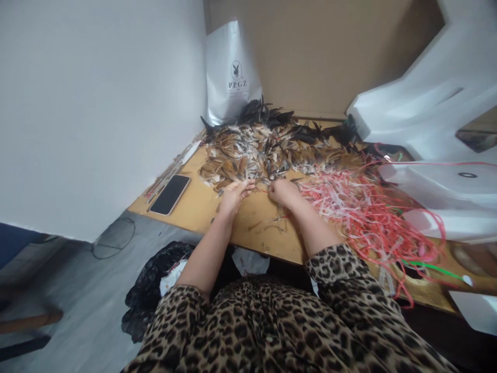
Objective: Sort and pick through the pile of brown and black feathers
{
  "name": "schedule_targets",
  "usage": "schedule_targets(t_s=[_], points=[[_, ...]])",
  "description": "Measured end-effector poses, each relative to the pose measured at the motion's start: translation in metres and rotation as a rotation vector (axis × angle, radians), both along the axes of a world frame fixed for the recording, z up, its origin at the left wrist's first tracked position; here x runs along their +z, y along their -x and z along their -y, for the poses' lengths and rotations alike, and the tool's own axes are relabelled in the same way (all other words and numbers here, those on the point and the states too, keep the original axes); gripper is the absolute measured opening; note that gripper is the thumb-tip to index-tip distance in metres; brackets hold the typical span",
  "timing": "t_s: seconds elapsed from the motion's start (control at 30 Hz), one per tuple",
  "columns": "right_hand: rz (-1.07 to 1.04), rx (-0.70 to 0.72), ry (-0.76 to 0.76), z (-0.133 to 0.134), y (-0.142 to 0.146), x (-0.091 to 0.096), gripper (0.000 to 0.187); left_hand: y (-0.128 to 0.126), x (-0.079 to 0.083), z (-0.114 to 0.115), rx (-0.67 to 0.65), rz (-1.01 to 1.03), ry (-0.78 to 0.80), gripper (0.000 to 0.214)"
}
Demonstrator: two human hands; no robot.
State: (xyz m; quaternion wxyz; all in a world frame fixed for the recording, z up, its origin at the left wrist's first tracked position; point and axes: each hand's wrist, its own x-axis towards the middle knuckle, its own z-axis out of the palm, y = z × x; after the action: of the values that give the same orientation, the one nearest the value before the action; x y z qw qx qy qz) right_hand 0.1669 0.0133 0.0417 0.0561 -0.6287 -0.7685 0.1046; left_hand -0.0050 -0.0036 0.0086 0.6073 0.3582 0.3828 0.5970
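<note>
Brown, black and white feathers (248,147) lie in a wide heap across the back of the wooden table. At the heap's near edge, my left hand (236,195) has its thumb and fingers drawn together in a pinch. Just to its right, my right hand (284,192) is closed, its knuckles toward the feathers. What either set of fingers holds is too small and blurred to name. A thin reddish bit shows in the narrow gap between the hands. Beside my right forearm spreads a tangled pile of red and whitish strips (357,207).
A phone (171,195) lies at the table's left side by a white wall. Behind the feathers stands a white printed bag (233,72). A white sewing machine (427,114) fills the right side. Below the table edge, a black plastic bag (151,285) sits on the left.
</note>
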Motion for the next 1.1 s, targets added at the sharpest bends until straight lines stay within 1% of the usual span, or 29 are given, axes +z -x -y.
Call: schedule_targets(t_s=[0.07,0.17,0.23,0.3,0.4,0.47,0.53,0.63,0.73,0.8,0.9,1.0,1.1], points=[[-0.143,0.053,0.016,0.002,-0.004,0.006,0.017,0.000,0.001,0.001,-0.030,0.006,-0.010,0.027],[-0.523,0.133,0.148,0.006,-0.015,0.019,0.011,-0.001,0.000,0.001,-0.074,0.024,-0.015,0.026],[-0.745,0.113,0.251,0.008,-0.022,0.027,0.010,-0.001,-0.001,0.001,-0.101,0.025,-0.013,0.026],[-0.909,0.079,0.312,0.009,-0.026,0.031,0.011,0.000,-0.003,0.001,-0.136,0.018,-0.004,0.027],[-1.033,0.083,0.336,0.009,-0.027,0.029,0.011,0.001,-0.004,0.001,-0.179,0.017,0.013,0.027],[-1.038,0.110,0.305,0.008,-0.026,0.026,0.010,0.003,-0.004,0.001,-0.200,0.046,0.029,0.023],[-1.010,0.136,0.229,0.007,-0.023,0.022,0.008,0.004,-0.004,0.001,-0.239,0.091,0.051,0.018],[-0.930,0.180,0.054,0.008,-0.018,0.018,0.006,0.005,-0.003,0.002,-0.329,0.122,0.079,0.014],[-0.784,0.228,-0.125,0.011,-0.010,0.016,0.006,0.003,-0.003,0.004,-0.403,0.098,0.099,0.015],[-0.686,0.267,-0.212,0.014,-0.004,0.016,0.007,0.001,-0.003,0.005,-0.411,0.085,0.114,0.015],[-0.610,0.330,-0.292,0.014,-0.001,0.013,0.009,0.000,-0.004,0.005,-0.405,0.063,0.125,0.014],[-0.573,0.349,-0.345,0.008,-0.005,0.008,0.013,0.001,-0.007,0.003,-0.389,0.052,0.126,0.013],[-0.539,0.367,-0.377,0.001,-0.012,0.003,0.016,0.002,-0.010,0.001,-0.346,0.047,0.137,0.013]])
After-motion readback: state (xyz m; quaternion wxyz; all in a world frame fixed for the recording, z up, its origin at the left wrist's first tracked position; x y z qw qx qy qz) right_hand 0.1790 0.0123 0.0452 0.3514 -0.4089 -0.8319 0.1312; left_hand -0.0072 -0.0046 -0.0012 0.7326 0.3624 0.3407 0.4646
